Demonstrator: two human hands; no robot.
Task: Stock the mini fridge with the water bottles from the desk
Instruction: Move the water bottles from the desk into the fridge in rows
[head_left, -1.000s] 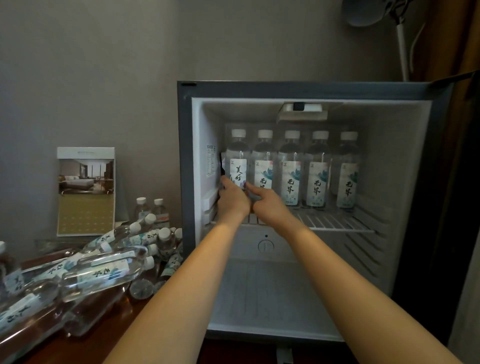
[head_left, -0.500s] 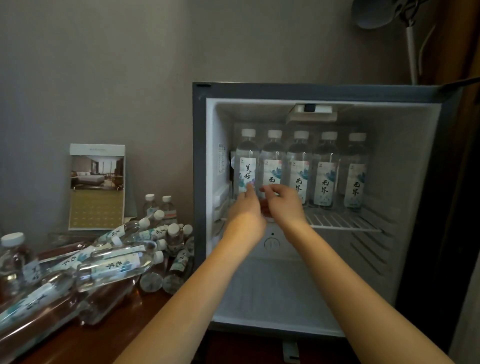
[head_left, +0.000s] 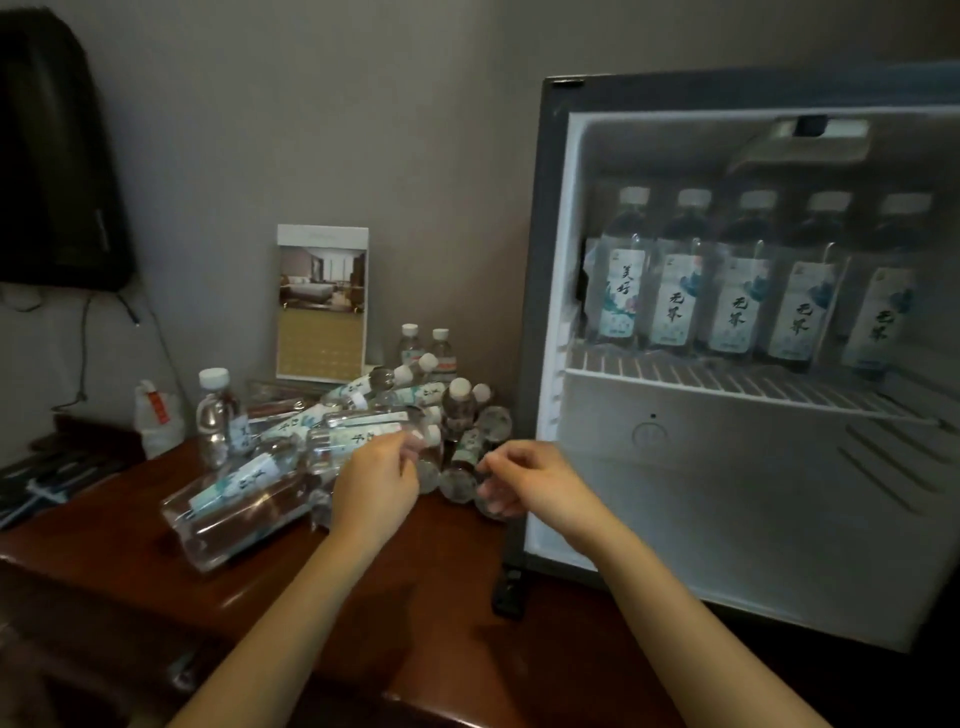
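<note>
Seen from the head camera, both hands hang over the heap of water bottles (head_left: 291, 467) on the desk (head_left: 415, 561), just left of the open mini fridge (head_left: 550, 260). The left hand (head_left: 376, 486) has its fingers (head_left: 402, 449) curled at the capped neck of the top lying bottle (head_left: 358, 434); the blur keeps me from telling whether they pinch it or only hover. The right hand (head_left: 535, 486) shows loosely bent fingers (head_left: 498, 465) with nothing in them that I can make out, and several small bottles (head_left: 462, 452) lie just beyond those fingertips. Up and to the right of both hands, 5 bottles (head_left: 735, 306) stand in a row on the fridge's wire shelf (head_left: 727, 382). The trouble I'd watch for is the heap itself: the bottles lie crossed over each other, so drawing 1 out from under the fingers could send its neighbours rolling toward the desk's front edge. A hasty placement could also knock the standing row.
</note>
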